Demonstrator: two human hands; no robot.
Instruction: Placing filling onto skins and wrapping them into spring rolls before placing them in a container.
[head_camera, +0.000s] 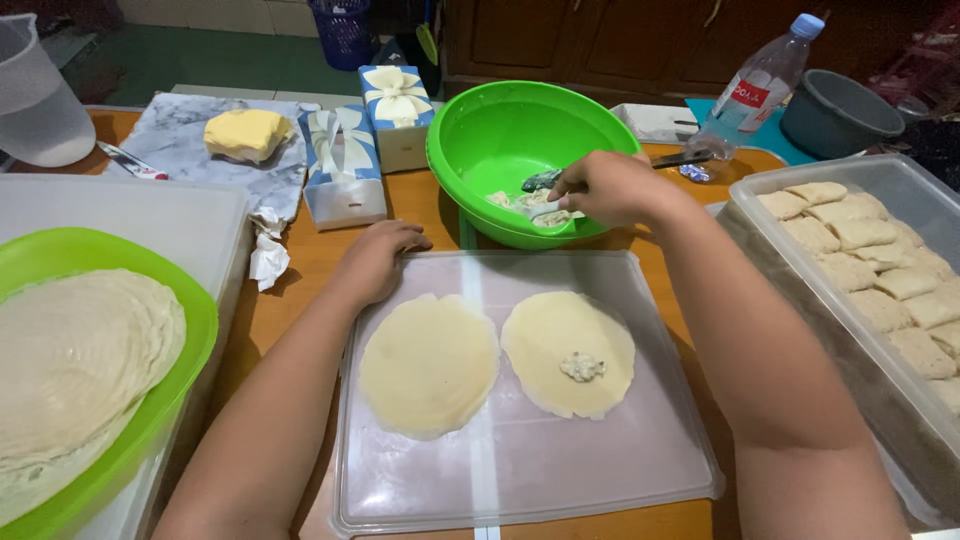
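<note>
Scooping filling from the green bowl (480, 140)

Your right hand (605, 187) gripped a spoon (548, 207) in the filling (525, 203); your left hand (378, 258) lay flat and empty by the bare wrapper (429, 363). A small, level scoop matching the filled wrapper (568, 353) would have served best.

Left hand (378, 258) flat — right hand (610, 188) pinched shut.

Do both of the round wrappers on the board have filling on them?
No; only the right wrapper bears a filling dollop, the left wrapper is bare.
</note>
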